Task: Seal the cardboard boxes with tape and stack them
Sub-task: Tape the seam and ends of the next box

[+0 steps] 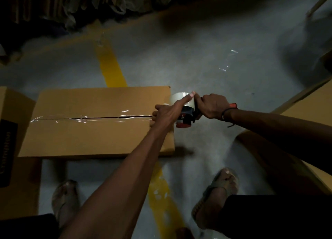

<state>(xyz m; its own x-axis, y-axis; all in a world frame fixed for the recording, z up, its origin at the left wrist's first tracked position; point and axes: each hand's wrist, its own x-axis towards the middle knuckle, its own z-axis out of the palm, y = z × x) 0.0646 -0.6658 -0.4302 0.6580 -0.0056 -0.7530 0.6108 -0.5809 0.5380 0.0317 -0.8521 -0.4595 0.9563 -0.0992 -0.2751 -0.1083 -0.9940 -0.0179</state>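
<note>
Sandalled feet (215, 193) stand on the grey floor (197, 59), either side of a yellow painted line (111, 66) that runs under the cardboard box (89, 136). Both forearms reach out from here toward the box's right end.

Clear tape (80, 119) lies along the seam between the closed top flaps, from the left edge almost to the right one, so the run across the lid looks nearly done. The left hand (166, 113) rests at the box's right edge, its lower fingers hidden against the cardboard, apparently pressing the strip down there; its forefinger stretches out onto the tape roll, probably to steady it. Whether that grip is clenched around anything I cannot tell.

The right hand (212, 105) is clenched round the handle of the tape dispenser (186, 115), which hangs just past the box's right edge, roll up and red body below. Held there, the blade seems poised to carry the tape over the corner or cut it.

Other boxes (10, 131) sit close by on the left and right, perhaps the stack or those waiting.
</note>
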